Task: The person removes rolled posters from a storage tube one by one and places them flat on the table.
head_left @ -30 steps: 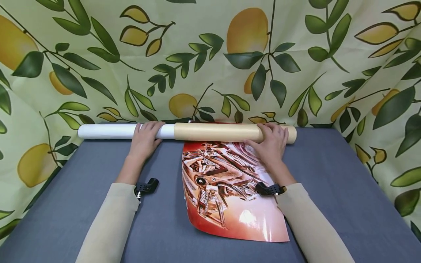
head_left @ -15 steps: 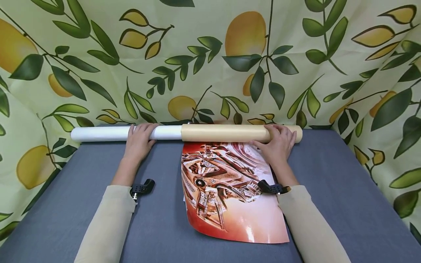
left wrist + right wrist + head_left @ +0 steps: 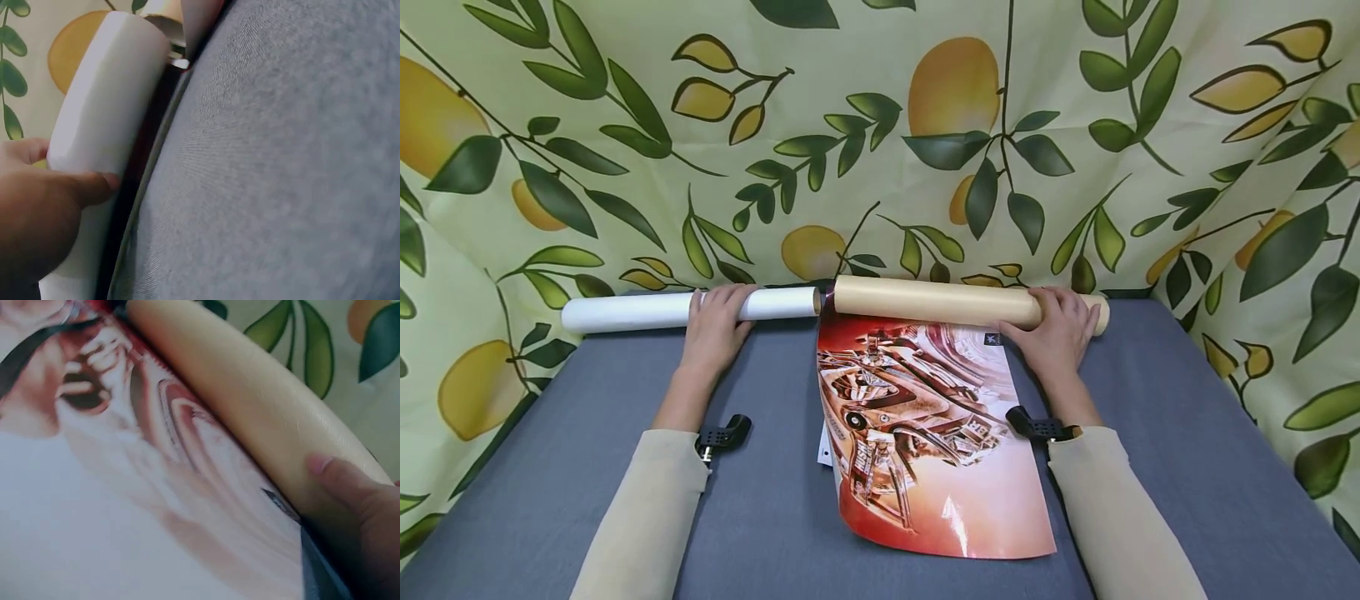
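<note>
A white roll (image 3: 625,314) lies crosswise near the table's back edge, and my left hand (image 3: 718,327) grips it from above. In the left wrist view my thumb bends over the near side of the white roll (image 3: 106,112). To its right lies a tan roll (image 3: 925,300), held by my right hand (image 3: 1056,333) near its right end. The right wrist view has my thumb pressed on the tan roll (image 3: 250,381). A narrow gap parts the two rolls. Beneath the tan roll, a glossy red motorcycle poster (image 3: 932,433) stretches toward me.
The table (image 3: 760,517) has a grey-blue cloth. A patterned lemon-and-leaf curtain (image 3: 850,67) hangs close behind the rolls. A white paper corner (image 3: 825,450) peeks out from under the poster's left edge. The poster's near left edge curls slightly.
The tan roll has shifted right with my right hand, opening a gap between the rolls. The white roll moved slightly left with my left hand. More of the poster's upper right corner shows.
</note>
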Motion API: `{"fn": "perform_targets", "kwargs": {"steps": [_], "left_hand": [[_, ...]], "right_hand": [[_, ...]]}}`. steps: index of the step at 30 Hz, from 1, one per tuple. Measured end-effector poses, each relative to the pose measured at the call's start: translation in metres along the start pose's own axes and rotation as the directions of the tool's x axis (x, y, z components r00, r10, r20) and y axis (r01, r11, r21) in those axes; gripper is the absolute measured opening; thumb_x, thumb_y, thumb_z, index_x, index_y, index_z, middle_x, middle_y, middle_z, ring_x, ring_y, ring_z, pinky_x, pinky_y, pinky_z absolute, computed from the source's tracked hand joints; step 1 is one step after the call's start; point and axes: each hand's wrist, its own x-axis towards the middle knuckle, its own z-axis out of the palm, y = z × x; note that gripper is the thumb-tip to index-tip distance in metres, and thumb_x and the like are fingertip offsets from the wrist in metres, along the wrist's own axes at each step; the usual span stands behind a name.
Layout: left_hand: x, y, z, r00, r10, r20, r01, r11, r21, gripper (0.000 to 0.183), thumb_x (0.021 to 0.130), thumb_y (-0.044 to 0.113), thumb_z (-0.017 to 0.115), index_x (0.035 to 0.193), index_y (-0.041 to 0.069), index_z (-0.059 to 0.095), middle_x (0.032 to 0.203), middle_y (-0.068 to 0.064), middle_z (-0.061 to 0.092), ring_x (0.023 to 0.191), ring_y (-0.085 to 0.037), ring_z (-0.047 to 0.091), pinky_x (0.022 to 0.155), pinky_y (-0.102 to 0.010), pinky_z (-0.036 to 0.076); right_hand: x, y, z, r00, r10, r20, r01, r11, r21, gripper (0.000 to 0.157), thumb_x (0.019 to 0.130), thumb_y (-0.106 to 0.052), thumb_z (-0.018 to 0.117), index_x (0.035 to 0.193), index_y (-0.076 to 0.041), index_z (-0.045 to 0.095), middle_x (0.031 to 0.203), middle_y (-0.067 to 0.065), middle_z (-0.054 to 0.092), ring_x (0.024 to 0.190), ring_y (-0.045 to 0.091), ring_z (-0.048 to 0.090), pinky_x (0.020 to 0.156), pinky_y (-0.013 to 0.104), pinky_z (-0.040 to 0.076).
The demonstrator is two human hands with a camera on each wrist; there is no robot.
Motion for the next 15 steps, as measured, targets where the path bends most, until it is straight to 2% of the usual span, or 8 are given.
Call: {"fn": "perform_targets", "kwargs": {"steps": [3, 6, 10, 13, 15], "left_hand": [[0.003, 0.003, -0.003, 0.999, -0.010, -0.044, 0.009, 1.000, -0.013, 0.059, 0.084, -0.002, 0.077, 0.139, 0.009, 0.056, 0.138, -0.019, 0.059, 0.134, -0.041, 0.048, 0.119, -0.070, 0.020], [0.008, 0.007, -0.008, 0.993, -0.020, -0.115, 0.017, 0.999, -0.030, 0.060, 0.084, -0.002, 0.078, 0.138, 0.009, 0.057, 0.138, -0.019, 0.060, 0.134, -0.041, 0.049, 0.118, -0.068, 0.023], [0.014, 0.015, -0.015, 0.971, -0.026, -0.237, 0.006, 0.996, -0.084, 0.058, 0.085, 0.003, 0.079, 0.138, 0.010, 0.058, 0.138, -0.018, 0.061, 0.132, -0.041, 0.051, 0.118, -0.065, 0.025], [0.018, 0.022, -0.021, 0.955, -0.008, -0.297, -0.033, 0.991, -0.133, 0.058, 0.084, 0.006, 0.081, 0.137, 0.009, 0.059, 0.137, -0.018, 0.061, 0.130, -0.041, 0.052, 0.117, -0.064, 0.027], [0.020, 0.028, -0.024, 0.952, 0.016, -0.306, -0.067, 0.985, -0.158, 0.059, 0.083, 0.005, 0.082, 0.137, 0.009, 0.059, 0.137, -0.019, 0.061, 0.130, -0.041, 0.052, 0.116, -0.064, 0.028]], "right_hand": [[0.000, -0.002, 0.000, 0.999, -0.027, 0.020, 0.028, 1.000, -0.010, 0.073, 0.072, -0.044, 0.090, 0.130, -0.008, 0.064, 0.138, 0.021, 0.054, 0.136, 0.044, 0.040, 0.125, 0.062, -0.001], [0.000, -0.005, 0.000, 0.998, -0.045, 0.032, 0.046, 0.999, -0.026, 0.071, 0.074, -0.043, 0.090, 0.130, -0.008, 0.064, 0.139, 0.021, 0.054, 0.136, 0.043, 0.040, 0.125, 0.062, -0.001], [0.000, -0.012, 0.000, 0.992, -0.083, 0.093, 0.090, 0.993, -0.071, 0.068, 0.079, -0.042, 0.086, 0.134, -0.010, 0.061, 0.143, 0.020, 0.053, 0.139, 0.043, 0.038, 0.123, 0.066, 0.003], [-0.001, -0.022, 0.001, 0.973, -0.135, 0.185, 0.157, 0.981, -0.112, 0.067, 0.085, -0.039, 0.081, 0.142, -0.012, 0.056, 0.148, 0.020, 0.050, 0.142, 0.044, 0.035, 0.120, 0.069, 0.009], [-0.002, -0.029, 0.002, 0.955, -0.168, 0.244, 0.205, 0.969, -0.136, 0.067, 0.089, -0.037, 0.077, 0.147, -0.014, 0.052, 0.150, 0.020, 0.048, 0.142, 0.045, 0.035, 0.119, 0.069, 0.013]]}}
